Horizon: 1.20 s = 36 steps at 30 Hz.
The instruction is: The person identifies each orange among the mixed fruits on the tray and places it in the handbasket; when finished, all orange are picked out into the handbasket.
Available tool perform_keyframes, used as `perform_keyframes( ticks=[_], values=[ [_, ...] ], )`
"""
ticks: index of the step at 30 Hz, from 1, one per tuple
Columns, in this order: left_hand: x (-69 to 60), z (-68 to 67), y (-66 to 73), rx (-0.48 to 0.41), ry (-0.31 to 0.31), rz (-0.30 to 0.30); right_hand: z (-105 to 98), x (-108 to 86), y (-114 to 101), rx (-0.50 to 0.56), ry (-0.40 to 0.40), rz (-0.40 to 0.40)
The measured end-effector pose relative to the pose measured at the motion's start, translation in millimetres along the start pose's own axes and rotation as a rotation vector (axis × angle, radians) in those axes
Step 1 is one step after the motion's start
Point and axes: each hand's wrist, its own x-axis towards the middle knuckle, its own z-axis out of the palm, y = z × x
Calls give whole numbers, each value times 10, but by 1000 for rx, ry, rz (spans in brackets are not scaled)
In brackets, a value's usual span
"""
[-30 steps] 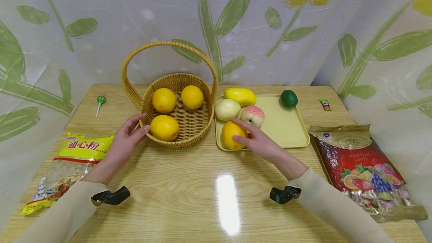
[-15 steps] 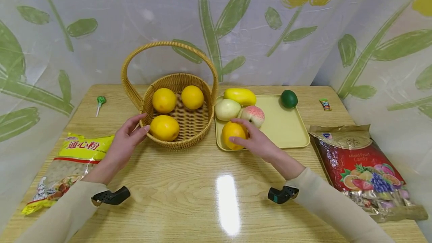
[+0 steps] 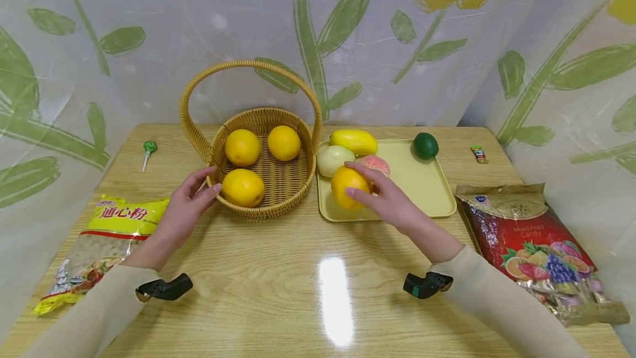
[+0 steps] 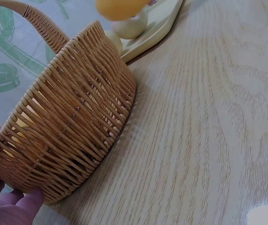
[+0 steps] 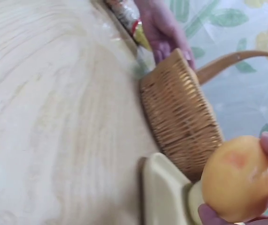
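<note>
My right hand (image 3: 392, 200) grips a plump orange-yellow fruit (image 3: 350, 188) between thumb and fingers, above the front left of a pale yellow tray (image 3: 422, 192). A reddish patch shows on this fruit (image 5: 239, 180) in the right wrist view. On the left, my left hand (image 3: 191, 199) holds the rim of a wicker basket (image 3: 268, 214), thumb at the rim and other fingers against the outer wall. The basket, with its tall arched handle, contains three yellow-orange fruits (image 3: 242, 148). In the tray are a pale round fruit (image 3: 334, 160) and a pink peach (image 3: 376, 164), partly hidden by the held fruit.
A long yellow fruit (image 3: 354, 142) and a dark green fruit (image 3: 425, 146) also lie in the tray. A pasta bag (image 3: 111, 242) lies left, a mixed fruit candy bag (image 3: 531, 247) right. A green lollipop (image 3: 149, 148) and a small wrapped candy (image 3: 479, 153) sit near the back.
My right hand has lifted the orange-yellow fruit off the tray, slightly up and to the right; it now covers part of the peach. The left hand and basket have hardly moved.
</note>
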Motion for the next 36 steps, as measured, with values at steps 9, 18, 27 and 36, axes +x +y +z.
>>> perform_keyframes(
  ticks=[9, 18, 27, 36],
  values=[
    [-9, 0, 8, 5, -2, 5, -250, 32, -270, 204, -14, 87],
    [-14, 10, 20, -2, -1, 4, -301, 169, -513, 56, -52, -17],
    [-10, 9, -6, -35, 0, 10, -219, 414, -727, -48, -46, -61],
    [-15, 7, 12, -44, -1, 8, -111, 651, -806, -151, -164, -119]
  ],
)
